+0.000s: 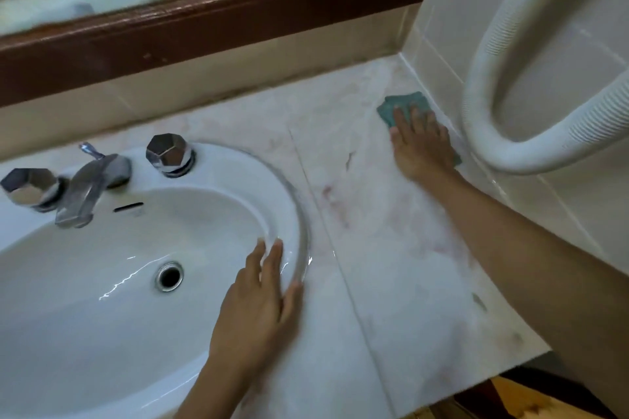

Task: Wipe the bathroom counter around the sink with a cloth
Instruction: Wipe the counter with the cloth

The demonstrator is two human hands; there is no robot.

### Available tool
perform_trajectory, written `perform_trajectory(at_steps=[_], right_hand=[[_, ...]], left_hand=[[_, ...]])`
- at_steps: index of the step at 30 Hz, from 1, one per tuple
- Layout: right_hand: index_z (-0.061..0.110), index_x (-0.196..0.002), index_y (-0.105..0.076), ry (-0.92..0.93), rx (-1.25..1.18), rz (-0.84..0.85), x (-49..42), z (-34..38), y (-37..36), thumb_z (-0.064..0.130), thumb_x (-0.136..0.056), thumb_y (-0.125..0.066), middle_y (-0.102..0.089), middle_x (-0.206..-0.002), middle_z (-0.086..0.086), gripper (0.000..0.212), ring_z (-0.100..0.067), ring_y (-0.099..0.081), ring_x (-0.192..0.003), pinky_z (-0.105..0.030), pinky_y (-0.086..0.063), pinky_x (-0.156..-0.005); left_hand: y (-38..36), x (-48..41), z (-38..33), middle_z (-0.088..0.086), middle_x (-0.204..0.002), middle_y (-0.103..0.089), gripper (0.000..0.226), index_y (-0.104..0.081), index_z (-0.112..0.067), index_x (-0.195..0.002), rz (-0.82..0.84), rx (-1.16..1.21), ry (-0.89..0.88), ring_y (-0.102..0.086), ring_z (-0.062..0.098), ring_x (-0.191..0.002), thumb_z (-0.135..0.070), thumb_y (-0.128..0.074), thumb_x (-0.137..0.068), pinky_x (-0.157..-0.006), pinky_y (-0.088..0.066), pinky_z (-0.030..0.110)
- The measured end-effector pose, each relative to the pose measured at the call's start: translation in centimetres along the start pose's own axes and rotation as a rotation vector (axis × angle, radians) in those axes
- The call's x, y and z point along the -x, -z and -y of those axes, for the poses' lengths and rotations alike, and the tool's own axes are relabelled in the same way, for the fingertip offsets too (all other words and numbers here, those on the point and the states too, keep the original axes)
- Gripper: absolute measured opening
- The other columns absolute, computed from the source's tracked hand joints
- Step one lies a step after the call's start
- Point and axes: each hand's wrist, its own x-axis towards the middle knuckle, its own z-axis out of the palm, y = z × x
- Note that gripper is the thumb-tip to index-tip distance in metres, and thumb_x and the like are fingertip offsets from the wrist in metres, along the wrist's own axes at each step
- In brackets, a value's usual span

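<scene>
Wiping is under way at the far right of the worktop (391, 231): right hand (420, 146) presses flat-fingered on the cloth (394, 107) beside the wall, left hand (262, 309) rests spread on the sink (299, 214) rim; next move, by judgement, calls for drawing the cloth back toward the sink.

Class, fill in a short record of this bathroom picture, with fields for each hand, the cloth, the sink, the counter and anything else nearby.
right hand: pressed flat on the cloth, fingers straight
cloth: teal, on the counter beside the tiled wall
left hand: resting flat on the sink rim
sink: white, with a chrome tap between two knobs
counter: pale marble, faint reddish marks
other: white ribbed hose; wood-framed mirror
</scene>
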Motion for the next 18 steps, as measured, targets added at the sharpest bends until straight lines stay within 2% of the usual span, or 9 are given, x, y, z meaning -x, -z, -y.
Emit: perform_trajectory(at_steps=[4, 8, 11, 13, 16, 18], right_hand=[[0.030, -0.153, -0.013, 0.232, -0.025, -0.005, 0.1, 6.4, -0.8, 0.039, -0.102, -0.018, -0.010, -0.162, 0.002, 0.052, -0.026, -0.010, -0.147, -0.042, -0.014, -0.115], [0.027, -0.151, -0.025, 0.353, -0.098, -0.006, 11.9, 10.3, -3.7, 0.038, -0.098, -0.020, -0.023, -0.159, 0.000, 0.055, -0.030, -0.019, -0.145, -0.045, -0.026, -0.111], [0.028, -0.153, -0.019, 0.338, -0.116, -0.011, 24.2, 8.5, -4.7, 0.038, -0.098, -0.028, -0.017, -0.161, 0.003, 0.056, -0.026, -0.011, -0.148, -0.043, -0.021, -0.114], [0.033, -0.152, -0.020, 0.318, -0.097, -0.018, 28.5, 4.9, -4.6, 0.037, -0.097, -0.032, -0.018, -0.160, 0.006, 0.057, -0.024, -0.013, -0.148, -0.040, -0.020, -0.113], [0.036, -0.151, -0.020, 0.195, -0.023, -0.043, 26.7, -0.4, -4.1, 0.038, -0.096, -0.028, -0.022, -0.158, 0.005, 0.056, -0.025, -0.020, -0.146, -0.039, -0.018, -0.111], [0.035, -0.151, -0.021, 0.067, -0.016, -0.049, 22.1, -2.1, -3.6, 0.039, -0.095, -0.021, -0.028, -0.157, 0.000, 0.055, -0.029, -0.025, -0.144, -0.042, -0.025, -0.108]], left_hand=[[0.0, 0.1, 0.0, -0.003, -0.162, -0.013, 0.065, -0.014, -0.033, -0.152, -0.001, 0.008, -0.013, -0.027, 0.015, -0.142, -0.061, -0.029, -0.096, -0.105, -0.035, 0.032], [0.3, 0.1, 0.1, -0.008, -0.162, -0.008, 0.065, -0.010, -0.036, -0.153, 0.013, 0.025, -0.018, -0.025, 0.013, -0.141, -0.060, -0.027, -0.096, -0.105, -0.033, 0.031], [0.5, 0.1, 0.0, -0.008, -0.162, -0.009, 0.065, -0.010, -0.036, -0.153, 0.028, 0.049, -0.020, -0.025, 0.013, -0.142, -0.060, -0.029, -0.095, -0.105, -0.034, 0.034], [0.5, 0.1, 0.0, -0.008, -0.162, -0.010, 0.066, -0.011, -0.036, -0.153, 0.033, 0.045, -0.015, -0.027, 0.015, -0.141, -0.061, -0.029, -0.095, -0.105, -0.036, 0.037], [0.6, 0.2, 0.0, -0.008, -0.161, -0.012, 0.068, -0.012, -0.035, -0.153, 0.032, 0.050, -0.008, -0.030, 0.016, -0.139, -0.063, -0.028, -0.093, -0.103, -0.037, 0.038], [0.6, 0.2, -0.1, -0.009, -0.161, -0.012, 0.067, -0.013, -0.035, -0.152, 0.027, 0.061, 0.001, -0.030, 0.015, -0.140, -0.063, -0.030, -0.093, -0.103, -0.037, 0.038]])
